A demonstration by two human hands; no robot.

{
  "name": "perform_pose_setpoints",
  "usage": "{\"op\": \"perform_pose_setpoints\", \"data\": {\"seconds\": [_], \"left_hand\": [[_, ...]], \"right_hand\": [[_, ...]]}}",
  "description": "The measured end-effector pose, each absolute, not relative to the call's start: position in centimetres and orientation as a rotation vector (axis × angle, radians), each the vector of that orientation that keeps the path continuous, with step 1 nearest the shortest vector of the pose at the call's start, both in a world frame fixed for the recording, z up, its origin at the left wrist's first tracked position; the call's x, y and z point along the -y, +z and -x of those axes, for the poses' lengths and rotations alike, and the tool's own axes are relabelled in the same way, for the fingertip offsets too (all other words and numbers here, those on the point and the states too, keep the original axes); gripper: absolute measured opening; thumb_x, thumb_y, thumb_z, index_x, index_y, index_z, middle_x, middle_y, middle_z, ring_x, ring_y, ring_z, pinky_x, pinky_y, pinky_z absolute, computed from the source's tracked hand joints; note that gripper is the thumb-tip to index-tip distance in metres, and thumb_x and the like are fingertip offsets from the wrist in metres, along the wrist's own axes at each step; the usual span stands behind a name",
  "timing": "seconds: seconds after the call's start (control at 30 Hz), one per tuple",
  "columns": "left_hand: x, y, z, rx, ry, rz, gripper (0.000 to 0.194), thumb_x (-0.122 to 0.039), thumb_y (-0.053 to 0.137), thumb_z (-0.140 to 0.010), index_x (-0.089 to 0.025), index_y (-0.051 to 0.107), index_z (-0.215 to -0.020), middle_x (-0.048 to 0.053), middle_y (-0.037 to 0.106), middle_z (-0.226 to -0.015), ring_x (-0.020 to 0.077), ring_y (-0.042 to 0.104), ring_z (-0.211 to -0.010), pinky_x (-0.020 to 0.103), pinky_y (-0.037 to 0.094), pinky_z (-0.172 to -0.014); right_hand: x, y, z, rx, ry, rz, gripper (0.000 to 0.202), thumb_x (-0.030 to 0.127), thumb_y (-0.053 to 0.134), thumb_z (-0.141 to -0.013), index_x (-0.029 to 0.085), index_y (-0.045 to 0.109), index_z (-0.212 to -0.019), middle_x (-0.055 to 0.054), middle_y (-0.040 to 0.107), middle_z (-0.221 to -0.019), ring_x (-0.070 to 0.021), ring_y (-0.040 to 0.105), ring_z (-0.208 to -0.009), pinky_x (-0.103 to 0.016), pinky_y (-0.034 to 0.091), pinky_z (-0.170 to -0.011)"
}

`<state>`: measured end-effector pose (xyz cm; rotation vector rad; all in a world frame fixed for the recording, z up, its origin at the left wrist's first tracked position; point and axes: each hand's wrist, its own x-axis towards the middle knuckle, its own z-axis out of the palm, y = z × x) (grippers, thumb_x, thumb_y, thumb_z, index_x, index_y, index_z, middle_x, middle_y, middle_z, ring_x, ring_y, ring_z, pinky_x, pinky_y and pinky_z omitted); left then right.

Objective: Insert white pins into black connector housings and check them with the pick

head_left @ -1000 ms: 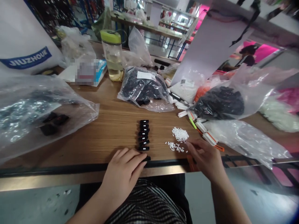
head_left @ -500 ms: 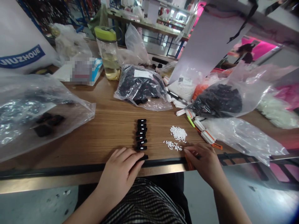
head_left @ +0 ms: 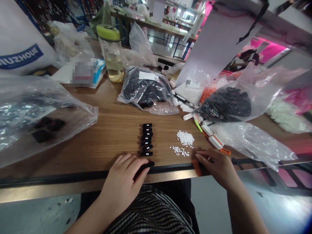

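The left hand [head_left: 126,174] has its grip closed around a black block [head_left: 151,163] by the wood-grained counter's [head_left: 117,133] near edge, fingers hiding its left end. The right hand [head_left: 218,164] is just right of white pieces [head_left: 185,138]; whether its grip holds one, I cannot tell. Far left, a sack [head_left: 21,35] is cut off.

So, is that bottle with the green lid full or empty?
Neither: the bottle is partly full, with pale liquid visible below an unfilled part.
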<state>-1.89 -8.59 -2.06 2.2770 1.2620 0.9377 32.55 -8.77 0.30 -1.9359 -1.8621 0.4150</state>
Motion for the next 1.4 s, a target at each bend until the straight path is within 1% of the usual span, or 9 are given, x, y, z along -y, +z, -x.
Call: {"op": "perform_pose_setpoints", "data": {"seconds": [0.17, 0.3, 0.43, 0.57, 0.63, 0.7, 0.8, 0.93, 1.4], "left_hand": [[8.8, -1.7, 2.0, -1.263, 0.944, -2.237, 0.003, -0.019, 0.061, -0.093, -0.021, 0.061, -0.095, 0.001, 0.067, -0.087, 0.0210, 0.059, -0.081, 0.039, 0.044, -0.076], [8.8, -1.7, 2.1, -1.261, 0.940, -2.217, 0.003, -0.019, 0.061, -0.094, -0.021, 0.062, -0.096, 0.001, 0.069, -0.090, 0.0209, 0.060, -0.082, 0.039, 0.043, -0.077], [8.8, -1.7, 2.2, -1.253, 0.925, -2.180, 0.005, -0.019, 0.061, -0.094, -0.021, 0.063, -0.097, 0.000, 0.070, -0.092, 0.0208, 0.060, -0.084, 0.039, 0.043, -0.079], [8.9, -1.6, 2.3, -1.251, 0.918, -2.152, 0.004, -0.020, 0.062, -0.094, -0.021, 0.064, -0.096, 0.000, 0.070, -0.092, 0.0206, 0.060, -0.084, 0.039, 0.042, -0.080], [8.8, -1.6, 2.3, -1.251, 0.912, -2.147, 0.004, -0.020, 0.062, -0.094, -0.021, 0.064, -0.097, 0.000, 0.070, -0.091, 0.0208, 0.060, -0.084, 0.039, 0.041, -0.080], [8.8, -1.5, 2.2, -1.244, 0.901, -2.142, 0.004, -0.020, 0.061, -0.094, -0.021, 0.063, -0.097, 0.000, 0.070, -0.091, 0.0210, 0.059, -0.085, 0.039, 0.041, -0.079], [8.8, -1.5, 2.2, -1.244, 0.894, -2.136, 0.004, -0.019, 0.060, -0.095, -0.021, 0.063, -0.097, 0.001, 0.069, -0.090, 0.0210, 0.059, -0.084, 0.039, 0.040, -0.079], [8.8, -1.6, 2.2, -1.255, 0.894, -2.138, 0.005, -0.018, 0.060, -0.093, -0.020, 0.063, -0.096, 0.001, 0.069, -0.090, 0.0211, 0.059, -0.084, 0.040, 0.041, -0.080], [8.9, -1.6, 1.9, -1.284, 0.872, -2.157, 0.006, -0.019, 0.057, -0.095, -0.020, 0.062, -0.098, 0.002, 0.069, -0.092, 0.0223, 0.059, -0.086, 0.042, 0.041, -0.081]], "right_hand": [[9.0, -0.7, -32.7, 1.923, 0.301, 1.906, 0.027, 0.046, 0.063, -0.086, 0.024, 0.078, -0.081, -0.006, 0.077, -0.090, -0.0265, 0.071, -0.086, -0.041, 0.052, -0.081], [8.9, -0.8, -32.7, 1.888, 0.310, 1.949, 0.029, 0.049, 0.062, -0.086, 0.024, 0.075, -0.079, -0.005, 0.076, -0.086, -0.0263, 0.069, -0.080, -0.042, 0.051, -0.077], [8.8, 0.3, -29.7, 1.886, 0.351, 1.751, 0.019, 0.041, 0.064, -0.089, 0.024, 0.071, -0.086, -0.005, 0.073, -0.089, -0.0235, 0.067, -0.086, -0.038, 0.050, -0.081], [8.5, 1.7, -23.8, 2.005, 0.628, 1.484, 0.010, 0.031, 0.060, -0.094, 0.025, 0.068, -0.092, -0.004, 0.070, -0.090, -0.0205, 0.064, -0.088, -0.035, 0.049, -0.081], [8.4, 2.0, -21.0, 2.095, 0.768, 1.399, 0.012, 0.027, 0.056, -0.096, 0.024, 0.065, -0.088, -0.003, 0.068, -0.087, -0.0195, 0.062, -0.087, -0.035, 0.047, -0.080], [8.2, 2.0, -19.1, 2.146, 0.820, 1.350, 0.014, 0.025, 0.055, -0.097, 0.024, 0.063, -0.085, -0.001, 0.067, -0.085, -0.0186, 0.060, -0.085, -0.037, 0.044, -0.082], [7.9, 1.8, -18.1, 2.158, 0.805, 1.337, 0.013, 0.024, 0.055, -0.097, 0.023, 0.062, -0.086, 0.000, 0.066, -0.086, -0.0180, 0.059, -0.085, -0.040, 0.040, -0.087], [7.7, 1.5, -18.1, 2.144, 0.804, 1.333, 0.013, 0.023, 0.055, -0.097, 0.023, 0.061, -0.086, 0.000, 0.065, -0.084, -0.0175, 0.057, -0.083, -0.040, 0.037, -0.086], [8.1, 0.8, -17.8, 2.072, 0.750, 1.404, 0.012, 0.026, 0.056, -0.096, 0.024, 0.065, -0.088, -0.001, 0.066, -0.084, -0.0187, 0.059, -0.083, -0.037, 0.041, -0.083]]}}
